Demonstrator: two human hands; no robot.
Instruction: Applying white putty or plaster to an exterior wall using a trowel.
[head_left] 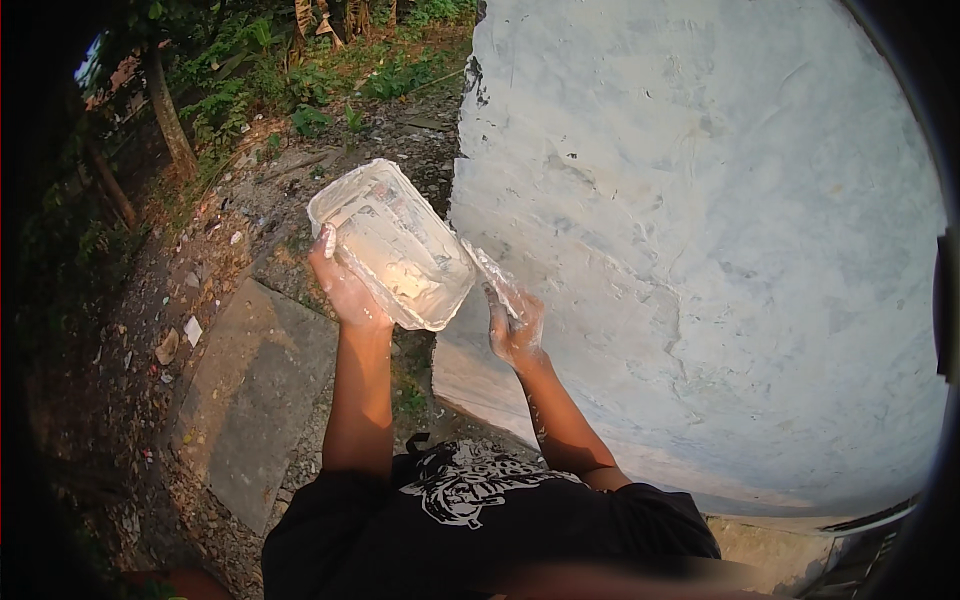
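My left hand (pixel 347 287) is closed round the near-left side of a clear plastic tub (pixel 440 305). The tub is tilted, its inside smeared with whitish paste. At the tub's right rim is a flat scraper (pixel 488 266) coated in white paste, gripped in my right hand (pixel 519 328). Its far end meets or nearly meets the rim; I cannot tell whether they touch. White paste marks both hands and spots my right forearm. A wall (pixel 700 250) with a patchy grey-white coat rises right beside my right hand.
The wall's rough left edge (pixel 458 170) runs close to the tub. Concrete slabs (pixel 262 375) lie on the ground at the left, among stones, dry leaves and litter. A tree trunk (pixel 168 110) and green plants stand farther off.
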